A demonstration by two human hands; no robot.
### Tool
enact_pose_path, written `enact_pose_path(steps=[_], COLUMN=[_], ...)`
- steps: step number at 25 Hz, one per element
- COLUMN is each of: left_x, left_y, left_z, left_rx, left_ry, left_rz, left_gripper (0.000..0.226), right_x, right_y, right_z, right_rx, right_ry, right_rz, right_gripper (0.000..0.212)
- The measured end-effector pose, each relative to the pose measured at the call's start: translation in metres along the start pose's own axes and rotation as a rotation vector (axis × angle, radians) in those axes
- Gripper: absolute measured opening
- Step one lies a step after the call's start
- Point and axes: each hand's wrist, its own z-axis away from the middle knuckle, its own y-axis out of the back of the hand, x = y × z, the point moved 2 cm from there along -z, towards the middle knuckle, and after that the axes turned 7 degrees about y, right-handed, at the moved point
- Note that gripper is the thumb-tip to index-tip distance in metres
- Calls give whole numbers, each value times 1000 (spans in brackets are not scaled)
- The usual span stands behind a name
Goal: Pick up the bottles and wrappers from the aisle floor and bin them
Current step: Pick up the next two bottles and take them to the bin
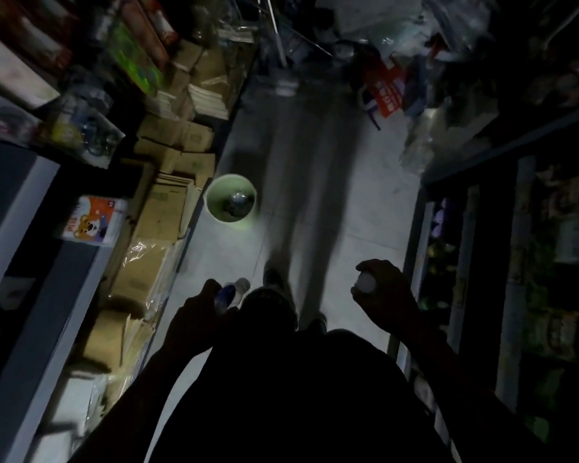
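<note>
A narrow, dim aisle floor [331, 208] of pale tiles was seen from above, running away from the person between two rows of shelving. Along the left side, stacked cardboard boxes [161, 208] were lined against the shelf base, some wrapped in clear film. At the far end, a heap of plastic bags [415, 55] and packaging was piled, with a red and white bag [386, 90] lying at its edge on the floor. On the right, dark shelves [522, 262] of packaged goods were ranged.

A round, pale green bin [231, 202] was stood on the floor just beside the boxes, ahead of the person and to the left; something crumpled and shiny was visible inside it.

The left hand [201, 312] was closed around a clear plastic bottle [233, 292] with a blue label, its capped end pointing forward towards the bin. The right hand [385, 295] was curled around a small white object [365, 282], held above the floor near the right shelving; whether it was a bottle or a wrapper could not be told. A shoe [273, 279] was seen on the tiles between the two hands.
</note>
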Motion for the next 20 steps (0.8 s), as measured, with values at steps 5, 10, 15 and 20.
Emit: enact_pose_path(steps=[5,10,15,20], left_x=[16,56,93,102], left_y=[46,113,170,185], left_z=[-78,-169,-247,-300], left_rx=[44,60,78,-10], left_ry=[69,42,59,205], left_rz=[68,119,253,472], left_gripper=[38,42,66,71], right_x=[-37,-83,-112,-158], right_y=[19,22,21,8], right_z=[-130,-224,-309,-394], right_rx=[-27,-9,-12,-136], right_ry=[73,27,-39,-18], right_rz=[64,20,-25,-113], right_gripper=[46,55,51,43])
